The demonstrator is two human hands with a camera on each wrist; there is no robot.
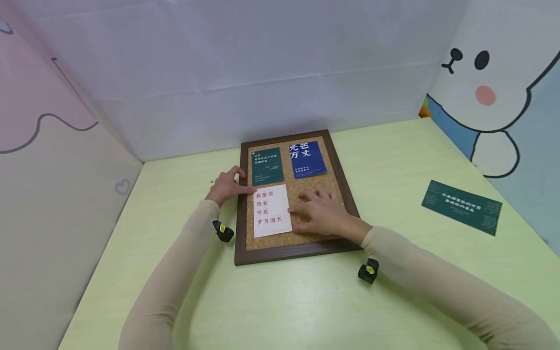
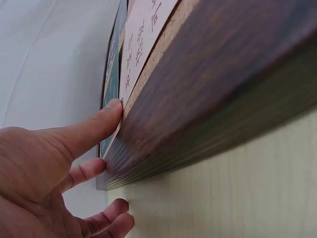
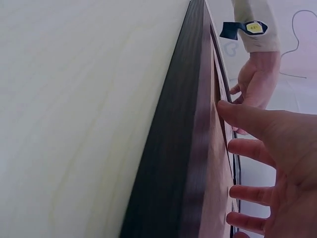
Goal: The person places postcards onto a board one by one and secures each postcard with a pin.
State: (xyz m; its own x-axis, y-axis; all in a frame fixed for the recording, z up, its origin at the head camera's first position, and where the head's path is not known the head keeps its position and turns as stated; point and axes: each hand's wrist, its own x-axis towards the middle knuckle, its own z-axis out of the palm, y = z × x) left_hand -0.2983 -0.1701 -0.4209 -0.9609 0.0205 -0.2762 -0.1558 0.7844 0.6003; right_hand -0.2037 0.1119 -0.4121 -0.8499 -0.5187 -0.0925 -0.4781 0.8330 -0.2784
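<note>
A white card (image 1: 271, 211) with red writing lies on the cork board (image 1: 302, 251), which has a dark brown wooden frame. My left hand (image 1: 227, 184) reaches over the board's left side, its thumb (image 2: 96, 126) pressing the card's upper left corner. Its index fingertip meets the frame's edge, and the other fingers hang beside it. My right hand (image 1: 321, 214) is spread over the lower right of the cork. Its thumb and index fingertips are at the card's right edge, and the other fingertips touch down near the cork. Above the white card are a green card (image 1: 268, 167) and a blue card (image 1: 308, 160).
Another green card (image 1: 461, 206) lies on the pale yellow table (image 1: 297, 301) to the right of the board. A white wall (image 1: 262, 73) stands behind, with cartoon-printed panels at both sides. Each wrist wears a small black camera (image 1: 368, 272).
</note>
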